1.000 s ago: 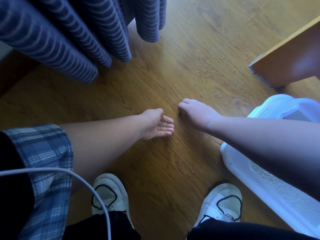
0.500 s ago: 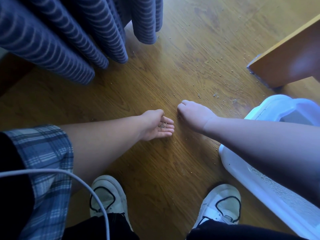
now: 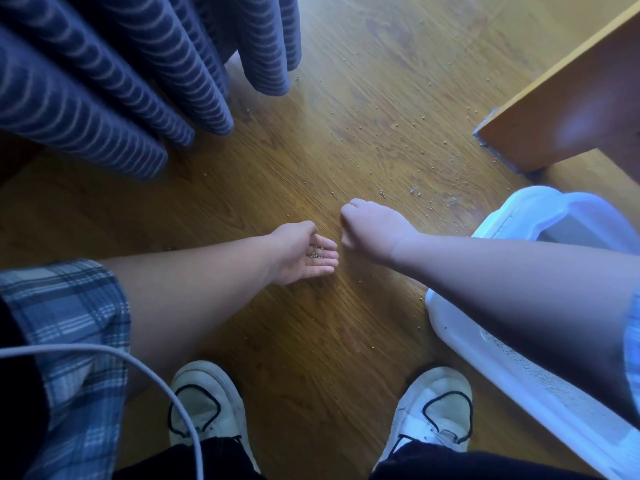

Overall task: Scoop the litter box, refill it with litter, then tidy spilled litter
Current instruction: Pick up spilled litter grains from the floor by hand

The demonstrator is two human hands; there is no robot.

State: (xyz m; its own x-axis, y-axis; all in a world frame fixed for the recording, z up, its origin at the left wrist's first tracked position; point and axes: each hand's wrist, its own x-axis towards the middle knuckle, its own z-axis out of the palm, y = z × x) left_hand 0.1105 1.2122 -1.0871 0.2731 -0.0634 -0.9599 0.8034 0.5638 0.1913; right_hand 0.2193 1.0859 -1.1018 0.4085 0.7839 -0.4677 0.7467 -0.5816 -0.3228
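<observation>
Left of the box (image 3: 519, 216), the left hand (image 3: 304, 256) lies open palm-up as a tray for litter (image 3: 316, 252); the right hand (image 3: 372, 226) curls toward the floor (image 3: 311, 341), its contents hidden.

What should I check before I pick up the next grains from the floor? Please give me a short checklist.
1. Left hand palm up, collected grains resting in it: ok.
2. Right hand pinching a grain: cannot tell, fingers curl underneath.
3. Floor free of spills: not ok, scattered litter lies beyond the right hand.
4. Litter box near for emptying the palm: ok, beside the right forearm.
</observation>
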